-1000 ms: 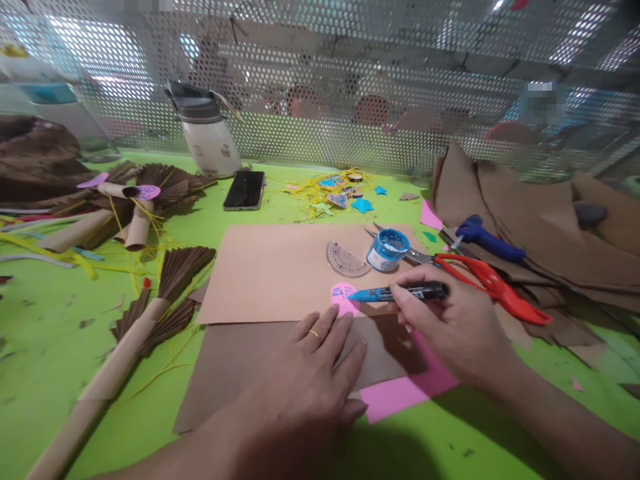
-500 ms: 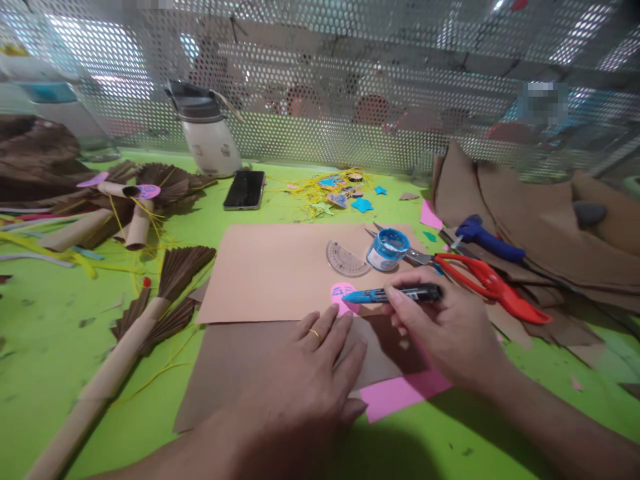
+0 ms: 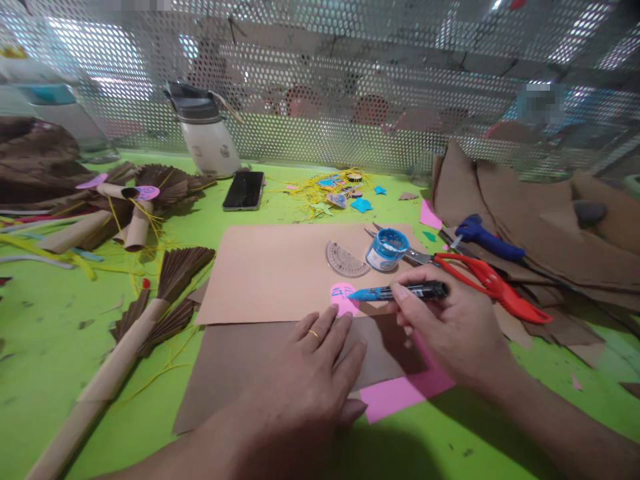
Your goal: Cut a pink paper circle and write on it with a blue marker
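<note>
My right hand [image 3: 450, 320] grips a blue marker [image 3: 400, 292], its tip at the right part of a small pink paper piece [image 3: 344, 305] that bears blue writing. Fingertips of my left hand [image 3: 325, 367] rest at the lower edge of that piece, the fingers stretched out and flat. Under it lies a tan paper sheet [image 3: 265, 273], overlapping a darker brown sheet [image 3: 225, 367]. A pink sheet [image 3: 400, 397] shows below, between my hands. Just beyond the marker are a clear protractor [image 3: 346, 259] and an open blue paint jar [image 3: 386, 250].
Red-handled scissors [image 3: 505, 300] and a blue-handled tool [image 3: 490, 239] lie to the right, by brown cardboard [image 3: 540, 213]. A phone [image 3: 243, 191], a white bottle [image 3: 207, 143] and yellow shreds [image 3: 310, 187] are farther back. A paper tube with pleated fans [image 3: 120, 347] lies left.
The marker and my right hand have shifted slightly right, uncovering more of the writing on the pink piece. My left hand stays in place.
</note>
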`<state>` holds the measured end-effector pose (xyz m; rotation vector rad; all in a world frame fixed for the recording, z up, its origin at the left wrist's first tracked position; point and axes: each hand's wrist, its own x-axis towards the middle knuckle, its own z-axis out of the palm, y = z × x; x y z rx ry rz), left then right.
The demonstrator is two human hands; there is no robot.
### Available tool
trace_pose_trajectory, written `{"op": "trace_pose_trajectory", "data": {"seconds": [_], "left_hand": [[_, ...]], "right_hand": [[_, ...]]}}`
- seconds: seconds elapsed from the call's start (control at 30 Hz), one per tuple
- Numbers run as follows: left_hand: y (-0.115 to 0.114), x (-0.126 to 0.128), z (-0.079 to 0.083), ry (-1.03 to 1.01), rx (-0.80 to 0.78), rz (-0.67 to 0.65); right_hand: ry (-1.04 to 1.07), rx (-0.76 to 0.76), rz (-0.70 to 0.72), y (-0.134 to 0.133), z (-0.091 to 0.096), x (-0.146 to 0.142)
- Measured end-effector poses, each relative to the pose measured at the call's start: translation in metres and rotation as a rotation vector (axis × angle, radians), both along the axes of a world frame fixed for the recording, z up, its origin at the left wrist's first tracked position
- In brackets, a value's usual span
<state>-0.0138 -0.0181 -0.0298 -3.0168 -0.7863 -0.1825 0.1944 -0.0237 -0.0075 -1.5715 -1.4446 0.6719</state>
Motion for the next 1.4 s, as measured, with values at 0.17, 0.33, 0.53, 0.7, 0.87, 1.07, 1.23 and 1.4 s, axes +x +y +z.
{"op": "trace_pose_trajectory", "data": {"seconds": [0.17, 0.33, 0.53, 0.7, 0.87, 1.07, 1.23, 1.4], "left_hand": [[0.001, -0.001, 0.0, -0.005, -0.021, 0.0], [0.001, 0.0, 0.0, -0.011, -0.038, -0.008], [-0.001, 0.002, 0.006, 0.002, -0.09, 0.032], [-0.003, 0.0, 0.017, 0.025, -0.097, 0.03], [-0.005, -0.002, 0.018, -0.011, -0.098, 0.026], [-0.007, -0.002, 0.014, -0.05, -0.031, 0.021], [-0.007, -0.003, 0.013, -0.058, 0.024, 0.011], [-0.008, -0.003, 0.015, -0.053, 0.02, 0.018]], "right_hand": [[0.01, -0.01, -0.009, -0.001, 0.0, 0.001], [0.016, 0.036, 0.002, 0.003, -0.003, 0.002], [0.051, 0.17, -0.081, 0.007, 0.009, 0.012], [0.247, 0.298, -0.205, 0.023, 0.017, 0.032], [0.3, 0.278, -0.231, 0.043, 0.015, 0.05], [0.271, 0.166, -0.243, 0.059, 0.013, 0.055], [0.213, 0.031, -0.149, 0.07, 0.007, 0.05], [0.184, -0.015, -0.08, 0.077, 0.0, 0.044]]}}
